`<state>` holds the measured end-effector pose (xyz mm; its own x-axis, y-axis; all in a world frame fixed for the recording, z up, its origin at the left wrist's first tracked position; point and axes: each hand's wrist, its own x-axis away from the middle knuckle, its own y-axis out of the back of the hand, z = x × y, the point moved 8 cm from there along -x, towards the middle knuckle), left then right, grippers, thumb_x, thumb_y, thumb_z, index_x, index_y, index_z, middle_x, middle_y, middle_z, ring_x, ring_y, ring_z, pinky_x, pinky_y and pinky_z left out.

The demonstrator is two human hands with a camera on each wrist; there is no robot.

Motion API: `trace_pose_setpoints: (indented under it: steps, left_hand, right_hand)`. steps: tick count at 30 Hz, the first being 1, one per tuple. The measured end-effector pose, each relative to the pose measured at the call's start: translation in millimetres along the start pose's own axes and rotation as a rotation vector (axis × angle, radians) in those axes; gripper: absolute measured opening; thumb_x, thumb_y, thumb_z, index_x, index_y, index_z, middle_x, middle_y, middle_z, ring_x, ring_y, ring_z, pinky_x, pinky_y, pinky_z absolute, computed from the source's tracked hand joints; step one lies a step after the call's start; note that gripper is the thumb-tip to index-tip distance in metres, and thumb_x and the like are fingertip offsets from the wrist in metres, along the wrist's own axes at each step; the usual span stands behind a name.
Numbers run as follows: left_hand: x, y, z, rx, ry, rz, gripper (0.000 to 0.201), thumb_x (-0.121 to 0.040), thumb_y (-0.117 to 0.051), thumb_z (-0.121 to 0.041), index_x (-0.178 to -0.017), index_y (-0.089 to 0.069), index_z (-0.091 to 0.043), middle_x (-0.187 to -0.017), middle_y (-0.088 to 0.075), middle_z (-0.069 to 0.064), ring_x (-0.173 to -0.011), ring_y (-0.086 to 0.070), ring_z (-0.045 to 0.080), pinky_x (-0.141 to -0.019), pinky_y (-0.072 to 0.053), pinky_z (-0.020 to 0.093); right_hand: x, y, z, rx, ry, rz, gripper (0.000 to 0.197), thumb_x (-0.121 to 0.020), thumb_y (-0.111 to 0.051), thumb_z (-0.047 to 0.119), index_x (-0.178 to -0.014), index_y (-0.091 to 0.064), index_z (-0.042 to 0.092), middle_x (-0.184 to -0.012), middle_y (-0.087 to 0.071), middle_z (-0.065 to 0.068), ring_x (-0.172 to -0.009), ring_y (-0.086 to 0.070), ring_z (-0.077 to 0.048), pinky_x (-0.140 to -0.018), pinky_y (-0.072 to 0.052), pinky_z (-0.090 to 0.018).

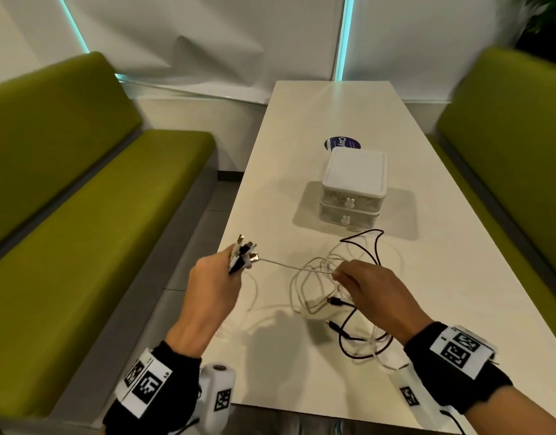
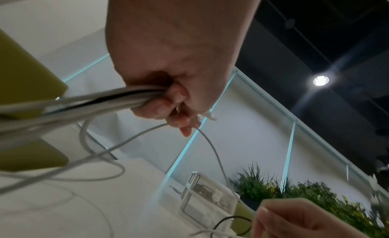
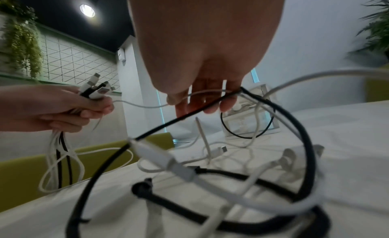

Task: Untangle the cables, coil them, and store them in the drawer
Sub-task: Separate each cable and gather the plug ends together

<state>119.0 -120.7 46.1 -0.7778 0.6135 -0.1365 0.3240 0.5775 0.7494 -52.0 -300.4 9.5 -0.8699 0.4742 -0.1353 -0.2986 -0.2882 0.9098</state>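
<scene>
A tangle of white and black cables [image 1: 342, 296] lies on the white table [image 1: 458, 293] near its front. My left hand [image 1: 221, 271] grips a bunch of cable plugs [image 1: 246, 254], white and black, their metal ends pointing up; the same bunch of plugs [image 3: 95, 88] shows in the right wrist view. A white cable [image 1: 289, 266] runs taut from the bunch to my right hand [image 1: 358, 282], which pinches it above the tangle. A black cable [image 3: 189, 115] also crosses under the right fingers. A small white two-drawer box [image 1: 353, 186] stands further back, both drawers closed.
Green benches flank the table: one bench [image 1: 91, 199] on the left, another [image 1: 515, 146] on the right. A round blue sticker [image 1: 341, 143] lies behind the drawer box. A black cable loop [image 1: 364, 238] reaches close to the box front. Plants [image 2: 315, 196] stand beyond.
</scene>
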Motion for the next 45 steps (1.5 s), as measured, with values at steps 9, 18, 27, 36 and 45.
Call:
trace_pose_setpoints:
  steps: [9, 18, 27, 36, 45]
  left_hand:
    - [23.6, -21.4, -31.8, 0.264, -0.243, 0.005, 0.053, -0.096, -0.052, -0.016, -0.137, -0.045, -0.049, -0.091, -0.071, -0.015, -0.094, -0.067, 0.003, -0.086, -0.054, 0.028]
    - [31.2, -68.8, -36.2, -0.049, -0.240, 0.297, 0.055, -0.098, -0.052, -0.018, -0.141, -0.039, -0.048, -0.122, -0.065, -0.011, -0.108, -0.060, 0.017, -0.089, -0.049, 0.037]
    - [27.1, -54.3, -29.5, -0.067, -0.134, 0.209, 0.012, -0.098, -0.051, -0.019, -0.097, -0.063, -0.021, -0.100, -0.069, -0.001, -0.094, -0.062, 0.024, -0.075, -0.043, 0.035]
    - [1.7, -5.6, 8.7, 0.108, 0.120, -0.031, 0.019, -0.098, -0.049, -0.013, -0.099, -0.069, -0.013, -0.101, -0.068, 0.000, -0.095, -0.062, 0.025, -0.080, -0.049, 0.040]
    - [13.8, -8.2, -6.3, -0.216, 0.066, 0.238, 0.017, -0.100, -0.045, -0.029, -0.103, -0.060, -0.022, -0.083, -0.061, 0.005, -0.082, -0.064, 0.034, -0.069, -0.052, 0.040]
  right_hand:
    - [-1.5, -13.4, 12.6, 0.049, -0.014, 0.063, 0.029, -0.101, -0.043, 0.034, -0.089, -0.060, 0.013, -0.083, -0.062, -0.001, -0.082, -0.058, -0.029, -0.068, -0.048, -0.043]
    - [0.7, -4.3, 38.8, -0.083, 0.076, -0.028, 0.039, -0.097, -0.034, 0.041, -0.082, -0.059, 0.015, -0.078, -0.063, 0.002, -0.077, -0.059, -0.024, -0.068, -0.047, -0.040]
    - [8.7, -15.5, 26.1, -0.146, 0.070, 0.073, 0.032, -0.100, -0.038, 0.049, -0.078, -0.052, 0.030, -0.071, -0.055, 0.011, -0.067, -0.051, -0.008, -0.066, -0.044, -0.029]
    - [5.9, -14.0, -8.7, -0.157, -0.076, 0.070, 0.041, -0.099, -0.030, 0.050, -0.080, -0.048, 0.018, -0.069, -0.059, 0.004, -0.068, -0.056, -0.018, -0.069, -0.049, -0.039]
    - [4.6, -9.3, -14.2, 0.134, -0.121, 0.006, 0.034, -0.102, -0.031, 0.044, -0.098, -0.055, 0.020, -0.083, -0.066, 0.000, -0.081, -0.062, -0.028, -0.065, -0.048, -0.040]
